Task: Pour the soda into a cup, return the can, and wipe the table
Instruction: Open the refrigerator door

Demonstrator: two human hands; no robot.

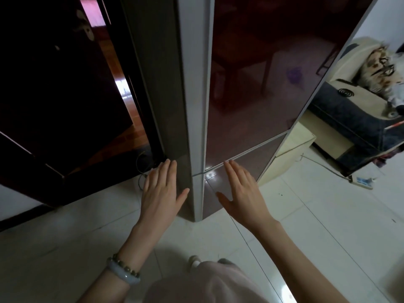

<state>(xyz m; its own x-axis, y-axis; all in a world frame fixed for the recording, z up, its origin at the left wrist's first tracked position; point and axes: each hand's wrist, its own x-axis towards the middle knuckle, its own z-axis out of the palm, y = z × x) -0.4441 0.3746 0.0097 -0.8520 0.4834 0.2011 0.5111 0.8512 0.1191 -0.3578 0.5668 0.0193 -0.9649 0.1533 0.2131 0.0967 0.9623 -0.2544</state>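
Note:
I stand facing the corner of a tall fridge with glossy dark-red doors, both shut. My left hand is held out flat, fingers apart, in front of the fridge's grey side panel. My right hand is also flat and spread, in front of the lower door near the seam between the two doors. Neither hand holds anything. No soda can, cup or cloth is in view.
A dark wooden door stands ajar on the left, with a cable on the floor beside the fridge. At right are a cream cabinet, a covered sofa and a power strip on the white tile floor.

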